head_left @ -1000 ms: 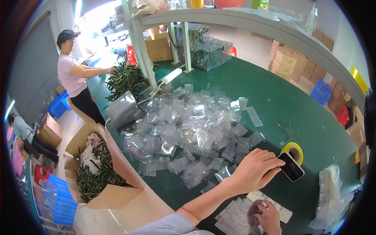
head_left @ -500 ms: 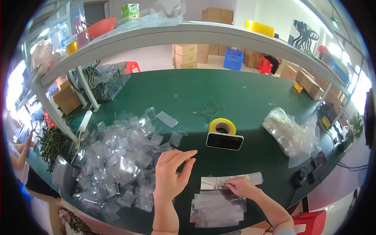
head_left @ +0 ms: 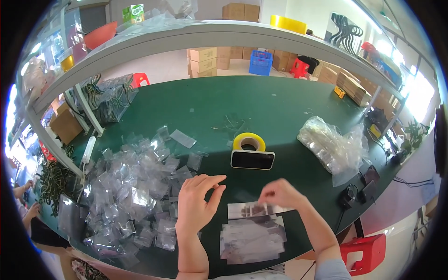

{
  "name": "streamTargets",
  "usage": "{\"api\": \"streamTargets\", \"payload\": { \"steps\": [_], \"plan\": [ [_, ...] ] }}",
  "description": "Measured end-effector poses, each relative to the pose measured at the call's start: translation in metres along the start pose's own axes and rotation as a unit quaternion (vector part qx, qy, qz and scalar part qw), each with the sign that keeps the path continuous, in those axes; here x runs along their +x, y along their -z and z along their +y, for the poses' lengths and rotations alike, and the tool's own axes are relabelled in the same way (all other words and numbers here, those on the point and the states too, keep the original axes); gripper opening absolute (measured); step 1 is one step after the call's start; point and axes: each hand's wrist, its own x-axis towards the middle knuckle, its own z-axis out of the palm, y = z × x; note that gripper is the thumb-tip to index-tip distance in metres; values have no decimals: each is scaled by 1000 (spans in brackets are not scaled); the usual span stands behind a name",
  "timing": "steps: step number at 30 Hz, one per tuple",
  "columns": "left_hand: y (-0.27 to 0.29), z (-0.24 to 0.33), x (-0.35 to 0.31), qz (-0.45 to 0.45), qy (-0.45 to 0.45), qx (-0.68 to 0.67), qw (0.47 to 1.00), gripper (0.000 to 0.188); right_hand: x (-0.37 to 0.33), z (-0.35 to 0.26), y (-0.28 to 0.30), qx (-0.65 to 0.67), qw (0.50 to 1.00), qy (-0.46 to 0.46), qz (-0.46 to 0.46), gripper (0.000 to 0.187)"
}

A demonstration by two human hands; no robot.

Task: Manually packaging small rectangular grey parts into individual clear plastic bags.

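Clearly, your left hand (head_left: 193, 200) has nothing visible in it: the thumb and forefinger reach toward the right of the frame with a narrow gap between their tips, and the wrist comes up from the lower edge. Your right hand (head_left: 282, 193) is bent over with its fingers pointing down and to the left, but blur hides the fingertips, so whether they pinch anything cannot be told.

Just below those fingers, in the lower middle of the frame, lies a shiny pale strip (head_left: 237, 211). Its long axis runs left to right, almost level; one short end points left, and the other runs under your right wrist. Next to it, nearer the lower edge, a flat stack of clear sleeves (head_left: 252, 242) also lies lengthwise across the frame, its edges uneven.

Farther out, above the strip, a phone (head_left: 252, 160) stands on its long side, just in front of a yellow tape roll (head_left: 239, 141). A heap of small clear bags (head_left: 135, 186) spreads over the left, with one loose sleeve (head_left: 183, 139) at its upper edge, slanting down to the right. A crumpled plastic bundle (head_left: 329, 144) sits at right on the green table (head_left: 280, 112), and a red stool (head_left: 373, 252) stands lower right.
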Motion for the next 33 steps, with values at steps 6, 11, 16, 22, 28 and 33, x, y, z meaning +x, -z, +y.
{"api": "streamTargets", "payload": {
  "steps": [6, 11, 16, 22, 28, 33],
  "plan": [
    [-13, -14, 9, -40, 73, -47, 995, 21, 45, -78, 31, 75, 954, 91, 275, 8],
    [-27, -22, 8, -36, 164, -285, 944, 15, 71, -107, -4, 277, 870, 161, 375, 6],
    [-21, -31, 11, 71, 134, -279, 948, 10, 80, -96, -16, 353, 868, 127, 324, 7],
    [-21, -27, 12, 107, 181, -202, 957, 13, 77, -98, -10, 372, 904, 30, 208, 7],
    [-25, -31, 8, 189, 141, -149, 960, 11, 76, -95, -20, 433, 881, 66, 180, 5],
    [-25, -23, 13, 191, 122, -122, 966, 10, 81, -95, -19, 390, 898, 61, 193, 9]
  ]
}}
